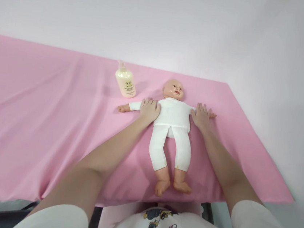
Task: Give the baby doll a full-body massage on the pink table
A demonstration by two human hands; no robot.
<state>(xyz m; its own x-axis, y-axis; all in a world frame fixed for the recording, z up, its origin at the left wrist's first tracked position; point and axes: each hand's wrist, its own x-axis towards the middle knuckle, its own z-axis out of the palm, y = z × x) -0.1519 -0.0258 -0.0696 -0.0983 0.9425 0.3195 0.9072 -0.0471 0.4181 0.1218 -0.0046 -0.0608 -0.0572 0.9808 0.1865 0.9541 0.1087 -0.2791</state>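
Observation:
A baby doll (173, 114) in white clothes lies on its back, head toward the wall and bare feet toward me. Its arms are stretched out to both sides. Across the doll's arm on the left side rests my left hand (149, 110), palm down with the fingers extended. My right hand (201, 116) lies in the same way over the other arm, near the doll's shoulder. Neither hand is wrapped round anything. Beyond my left hand stands a pump bottle (126, 82) of pale yellow liquid, with a printed label.
A pink cloth (44, 116) with creases on its left part covers the table. Its far edge runs along a white wall (151, 22), and its right edge slants toward me. The table's front edge is close to my body.

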